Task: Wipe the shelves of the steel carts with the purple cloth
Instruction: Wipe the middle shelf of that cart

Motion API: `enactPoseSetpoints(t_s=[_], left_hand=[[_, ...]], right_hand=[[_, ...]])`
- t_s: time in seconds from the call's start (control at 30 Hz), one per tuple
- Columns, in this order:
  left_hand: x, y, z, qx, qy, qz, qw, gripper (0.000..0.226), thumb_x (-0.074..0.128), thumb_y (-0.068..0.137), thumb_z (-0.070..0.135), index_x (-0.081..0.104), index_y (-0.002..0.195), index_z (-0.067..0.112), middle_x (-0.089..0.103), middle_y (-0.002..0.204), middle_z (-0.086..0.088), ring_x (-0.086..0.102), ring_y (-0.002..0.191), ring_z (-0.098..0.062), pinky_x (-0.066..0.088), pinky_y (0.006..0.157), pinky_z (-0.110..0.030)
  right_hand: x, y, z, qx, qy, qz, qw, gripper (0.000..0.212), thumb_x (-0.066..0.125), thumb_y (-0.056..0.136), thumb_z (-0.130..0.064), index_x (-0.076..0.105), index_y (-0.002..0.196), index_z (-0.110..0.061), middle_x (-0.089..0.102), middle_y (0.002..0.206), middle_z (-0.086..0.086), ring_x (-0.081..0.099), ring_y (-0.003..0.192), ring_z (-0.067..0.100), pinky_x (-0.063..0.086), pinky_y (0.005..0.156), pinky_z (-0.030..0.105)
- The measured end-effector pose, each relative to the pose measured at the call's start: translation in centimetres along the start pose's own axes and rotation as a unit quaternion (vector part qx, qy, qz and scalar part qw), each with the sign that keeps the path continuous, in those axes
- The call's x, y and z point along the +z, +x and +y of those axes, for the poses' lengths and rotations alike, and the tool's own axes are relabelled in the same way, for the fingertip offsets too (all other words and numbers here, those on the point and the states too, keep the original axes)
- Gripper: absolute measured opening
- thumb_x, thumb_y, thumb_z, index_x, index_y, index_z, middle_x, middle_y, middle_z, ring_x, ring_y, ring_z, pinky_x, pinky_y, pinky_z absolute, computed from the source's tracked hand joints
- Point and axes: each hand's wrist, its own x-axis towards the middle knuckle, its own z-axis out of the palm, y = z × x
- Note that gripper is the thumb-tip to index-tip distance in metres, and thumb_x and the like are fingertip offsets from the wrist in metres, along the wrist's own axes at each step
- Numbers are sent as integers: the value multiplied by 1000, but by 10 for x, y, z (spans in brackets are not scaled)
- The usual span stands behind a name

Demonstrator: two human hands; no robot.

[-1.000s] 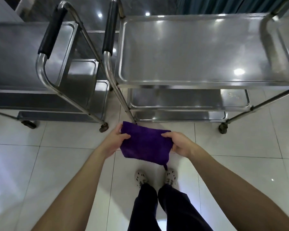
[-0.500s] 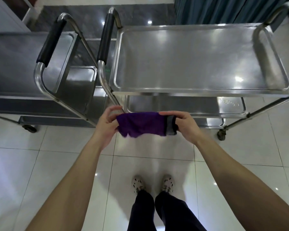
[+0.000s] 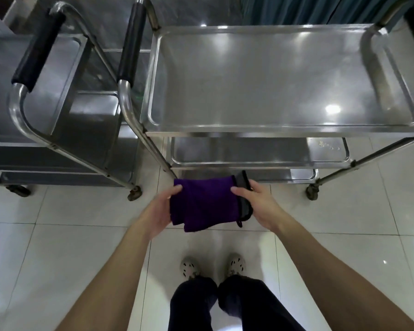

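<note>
A purple cloth [image 3: 207, 205] with a grey underside and black edging hangs folded between my hands, in front of the right steel cart. My left hand [image 3: 163, 209] grips its left edge, thumb on top. My right hand [image 3: 257, 206] pinches its right edge where the grey side shows. The right steel cart [image 3: 273, 130] has a bare top shelf, a middle shelf [image 3: 325, 158] and a lower shelf beneath it. A second steel cart [image 3: 65, 68] stands to the left, partly out of frame.
Both carts have black-padded push handles [image 3: 129, 44] side by side and small caster wheels [image 3: 311, 192] on a glossy white tile floor [image 3: 58, 247]. A teal curtain [image 3: 296, 8] hangs behind the right cart. My feet are below the cloth.
The cloth was folded over between my hands, its grey side now showing at the right. The view came closer to the right cart.
</note>
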Motion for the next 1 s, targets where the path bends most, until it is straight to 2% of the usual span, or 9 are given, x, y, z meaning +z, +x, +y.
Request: enactPoseSetpoints(t_s=[0.13,0.3,0.47,0.53,0.6,0.7,0.77,0.87,1.0], left_hand=[[-1,59,-22,86,149,85,981,87,79,93,-6,35,155,38,71,134,-7,76,116,-29,68,88,-52],[-14,159,-49,254,325,118,903,47,64,96,-10,55,117,30,64,119,7,67,106,-18,57,81,-38],[-12,257,-4,357,334,151,859,28,68,104,11,69,116,37,65,116,23,66,111,-12,55,80,-17],[-7,290,12,380,302,140,863,28,69,107,16,68,132,27,64,123,12,66,120,-20,56,84,-15],[-14,307,-5,421,241,194,853,38,75,103,23,65,139,16,65,124,3,69,115,-22,61,91,-32],[-57,312,-56,510,143,426,733,51,82,81,57,58,118,31,63,101,12,64,85,-4,55,75,-25],[-90,324,-65,542,93,497,671,66,88,74,58,52,119,24,58,107,5,59,89,-9,49,80,-19],[-114,344,-34,547,85,411,724,72,90,75,63,60,123,19,67,112,0,69,103,-18,55,92,-19],[-118,364,-5,477,58,370,795,63,76,83,74,75,92,12,77,76,-5,78,68,-15,67,69,-48]], right_hand=[[8,62,39,-39,-185,113,975,59,77,102,-23,47,153,-15,64,143,3,68,124,25,59,105,49],[3,151,85,-94,-211,147,962,79,73,100,-8,25,158,-31,65,118,-8,69,92,8,58,68,23],[-15,238,64,-251,-309,239,886,42,70,99,-9,57,134,-29,65,109,-12,64,91,1,49,57,8],[-18,278,53,-267,-411,232,840,36,62,107,-23,61,143,-22,67,128,6,67,102,14,55,76,13],[-19,315,55,-225,-572,217,758,49,51,111,-50,62,148,-20,56,152,20,55,137,37,46,114,43],[-33,356,57,-305,-572,283,707,67,38,109,-68,55,154,-22,38,168,19,30,158,38,19,128,58],[-53,382,57,-324,-566,325,685,72,29,110,-68,47,160,-18,28,174,20,15,165,36,0,131,60],[-70,408,65,-276,-583,305,701,83,20,110,-68,26,169,-9,9,178,26,0,167,37,-4,134,54],[-64,414,72,-256,-608,255,707,91,15,109,-70,7,173,-5,3,181,20,-1,168,31,-4,135,46]])
